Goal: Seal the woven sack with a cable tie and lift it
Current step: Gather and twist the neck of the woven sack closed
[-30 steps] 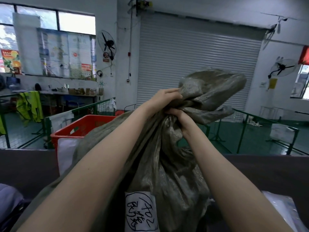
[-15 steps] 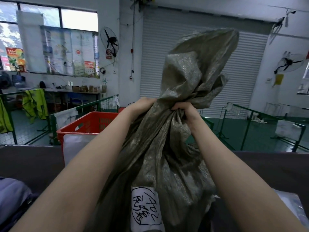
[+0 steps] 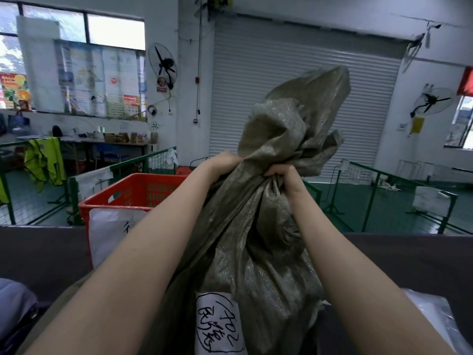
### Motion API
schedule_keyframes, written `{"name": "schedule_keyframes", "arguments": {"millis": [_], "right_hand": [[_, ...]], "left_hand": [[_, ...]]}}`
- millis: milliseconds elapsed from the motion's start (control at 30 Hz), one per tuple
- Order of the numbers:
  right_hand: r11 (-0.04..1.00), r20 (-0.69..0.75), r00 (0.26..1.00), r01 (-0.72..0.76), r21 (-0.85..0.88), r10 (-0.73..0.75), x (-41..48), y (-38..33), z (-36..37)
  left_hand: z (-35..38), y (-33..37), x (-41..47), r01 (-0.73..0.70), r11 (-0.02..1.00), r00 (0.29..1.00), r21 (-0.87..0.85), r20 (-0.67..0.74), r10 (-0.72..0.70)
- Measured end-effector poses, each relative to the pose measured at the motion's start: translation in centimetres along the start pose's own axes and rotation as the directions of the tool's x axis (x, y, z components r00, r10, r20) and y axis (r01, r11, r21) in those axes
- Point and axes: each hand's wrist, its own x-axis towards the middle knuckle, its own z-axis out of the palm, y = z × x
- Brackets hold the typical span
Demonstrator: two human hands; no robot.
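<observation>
A grey-green woven sack (image 3: 256,252) stands upright in front of me, with a white handwritten label (image 3: 218,324) low on its front. Its neck is bunched together. My left hand (image 3: 221,163) grips the neck from the left side. My right hand (image 3: 281,175) clenches the same neck from the right. Above both fists the loose top of the sack (image 3: 297,119) sticks up and flops to the right. No cable tie shows anywhere.
A red plastic crate (image 3: 133,196) with a white sheet on its front stands behind the sack to the left. A dark barrier wall (image 3: 43,252) runs across in front of me. Green railings (image 3: 384,180), a roller door and wall fans lie beyond.
The loose top of the sack rose from folded over to upright, and now leans right. Both hands stayed clamped on the neck, with the left hand shifting slightly round it.
</observation>
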Motion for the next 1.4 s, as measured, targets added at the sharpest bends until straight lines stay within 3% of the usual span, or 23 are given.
{"name": "schedule_keyframes", "arguments": {"millis": [100, 167, 267, 333, 400, 467, 533, 633, 700, 800, 900, 967, 1033, 1133, 1267, 1400], "right_hand": [[0.995, 0.003, 0.998, -0.06, -0.084, 0.061, -0.2, -0.2, -0.4], [0.975, 0.034, 0.993, -0.105, -0.197, 0.114, -0.7, -0.4, -1.1], [0.969, 0.154, 0.975, -0.128, -0.211, 0.163, -1.6, -0.4, -1.2], [0.983, 0.197, 0.973, -0.089, -0.158, 0.12, -1.9, -0.4, -0.2], [0.995, 0.194, 0.979, -0.051, -0.088, 0.067, -1.9, 0.0, 0.9], [0.987, 0.108, 0.994, 0.002, -0.163, 0.016, -1.9, 0.2, 1.8], [0.963, -0.029, 0.999, 0.009, -0.268, -0.017, -1.8, 0.5, 2.3], [0.992, -0.034, 0.999, 0.038, -0.124, -0.043, -1.0, 0.8, 2.9], [0.997, -0.053, 0.996, 0.077, -0.024, -0.078, 0.2, 1.3, 3.0], [0.988, -0.073, 0.985, 0.153, -0.034, -0.155, 0.9, 1.0, 3.1], [0.976, -0.102, 0.971, 0.217, 0.011, -0.215, 1.5, 0.5, 4.0], [0.98, -0.084, 0.977, 0.2, 0.019, -0.197, 1.8, 0.6, 4.7], [0.989, 0.016, 0.991, 0.135, -0.051, -0.134, 1.5, 0.1, 5.2], [0.988, 0.243, 0.97, 0.055, -0.144, -0.019, 1.2, -0.1, 5.4], [0.982, 0.258, 0.966, 0.036, -0.187, 0.013, 0.8, 0.5, 6.7], [0.936, 0.153, 0.973, 0.208, -0.285, -0.17, 0.8, 0.7, 8.4]], "left_hand": [[0.0, 0.4, 0.9, -0.164, 0.986, 0.942, -0.039, -0.302, 0.145], [-0.1, 1.2, 0.9, -0.25, 0.968, 0.899, 0.025, -0.364, 0.241], [0.4, 2.4, 0.3, -0.328, 0.938, 0.916, 0.111, -0.205, 0.345], [1.3, 3.1, 0.1, -0.381, 0.922, 0.923, 0.063, -0.028, 0.384], [2.1, 3.7, -0.1, -0.402, 0.916, 0.914, -0.013, 0.052, 0.402], [2.0, 4.0, -0.2, -0.397, 0.915, 0.915, -0.069, 0.054, 0.401], [1.3, 3.9, -0.5, -0.422, 0.907, 0.907, 0.011, -0.005, 0.422], [0.1, 2.3, -0.8, -0.462, 0.886, 0.874, 0.042, -0.149, 0.462], [-0.9, 0.9, -1.1, -0.449, 0.893, 0.879, -0.038, -0.202, 0.433], [-2.8, -1.1, -2.6, -0.27, 0.955, 0.944, -0.121, -0.228, 0.238], [-4.1, -2.6, -5.0, -0.006, 0.991, 1.0, -0.135, -0.005, 0.005], [-3.9, -2.3, -5.7, -0.049, 0.998, 0.998, -0.044, 0.027, 0.05], [-3.9, -1.8, -4.5, -0.169, 0.985, 0.978, -0.029, -0.127, 0.164], [-4.6, 0.2, -4.2, -0.178, 0.982, 0.957, -0.066, -0.245, 0.156], [-4.2, 1.9, -4.8, -0.242, 0.963, 0.969, 0.115, -0.027, 0.247], [-4.0, 1.4, -5.3, -0.214, 0.95, 0.976, -0.228, -0.021, 0.215]]}}
